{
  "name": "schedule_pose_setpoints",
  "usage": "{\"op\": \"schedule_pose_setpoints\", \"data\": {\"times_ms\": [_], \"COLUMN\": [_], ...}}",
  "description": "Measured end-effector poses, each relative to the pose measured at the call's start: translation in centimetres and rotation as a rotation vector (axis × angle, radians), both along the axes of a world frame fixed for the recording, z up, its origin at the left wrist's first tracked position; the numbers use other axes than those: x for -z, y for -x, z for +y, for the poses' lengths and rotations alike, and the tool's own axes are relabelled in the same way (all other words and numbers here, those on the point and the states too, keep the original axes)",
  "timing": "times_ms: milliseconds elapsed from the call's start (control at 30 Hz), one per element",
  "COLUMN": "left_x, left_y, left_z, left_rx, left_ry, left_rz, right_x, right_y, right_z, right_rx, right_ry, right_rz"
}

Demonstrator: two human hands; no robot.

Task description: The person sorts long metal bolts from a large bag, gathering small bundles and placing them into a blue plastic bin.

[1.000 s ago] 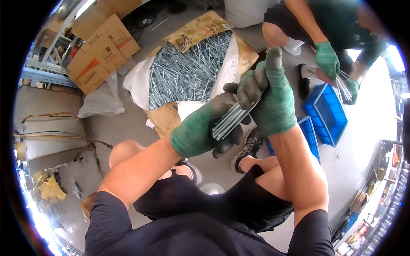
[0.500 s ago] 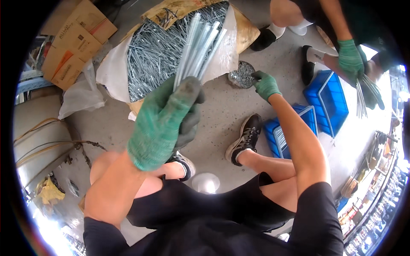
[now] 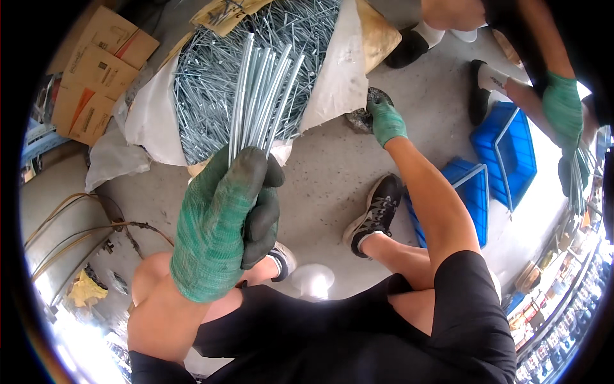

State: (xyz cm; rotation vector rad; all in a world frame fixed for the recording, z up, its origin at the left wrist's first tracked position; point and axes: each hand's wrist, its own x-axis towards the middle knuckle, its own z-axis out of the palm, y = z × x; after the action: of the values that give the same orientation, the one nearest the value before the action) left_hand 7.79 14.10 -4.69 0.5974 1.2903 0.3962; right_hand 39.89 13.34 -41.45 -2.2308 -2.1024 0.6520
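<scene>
My left hand [image 3: 217,230], in a green glove with dark grey fingers, is closed around a bundle of long thin metal rods [image 3: 259,96]. The rods point away from me and fan out slightly at their far ends. Beneath and beyond them lies a large heap of similar rods [image 3: 198,102] in an opened sack with a white lining [image 3: 332,83]. My right hand [image 3: 387,121], gloved alike, reaches down into a round container of small dark metal pieces [image 3: 359,123] on the floor. Its fingertips blend into the contents, so their grip is hidden.
Two blue plastic crates [image 3: 505,153] stand at the right. Beyond them a co-worker's gloved hand [image 3: 564,115] holds another bundle of rods [image 3: 577,179]. Cardboard boxes [image 3: 96,77] are at the far left, with hoses [image 3: 70,205] nearer. Loaded shelves [image 3: 556,307] line the right edge.
My left hand with its rods has come nearer and a little left. My right hand has moved from beside the round container into it. The co-worker's rods have shifted right.
</scene>
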Motion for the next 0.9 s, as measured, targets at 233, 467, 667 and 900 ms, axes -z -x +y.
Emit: {"op": "schedule_pose_setpoints", "data": {"times_ms": [233,467,667,900], "left_x": [0.2,0.4,0.1,-0.4], "left_y": [-0.7,-0.8,-1.3,-1.6], "left_z": [-0.1,-1.0,-1.9,-2.7], "left_rx": [0.034,0.073,0.08,0.108], "left_ry": [0.01,-0.017,-0.012,-0.069], "left_rz": [0.018,-0.016,-0.036,-0.06], "right_x": [-0.6,-0.7,0.2,-1.5], "right_y": [-2.0,-4.1,-3.4,-1.8], "right_z": [0.1,-2.1,-2.6,-2.2], "right_rx": [0.528,1.026,1.193,1.228], "right_ry": [0.189,0.363,0.336,0.214], "right_rz": [0.611,1.705,1.936,1.937]}}
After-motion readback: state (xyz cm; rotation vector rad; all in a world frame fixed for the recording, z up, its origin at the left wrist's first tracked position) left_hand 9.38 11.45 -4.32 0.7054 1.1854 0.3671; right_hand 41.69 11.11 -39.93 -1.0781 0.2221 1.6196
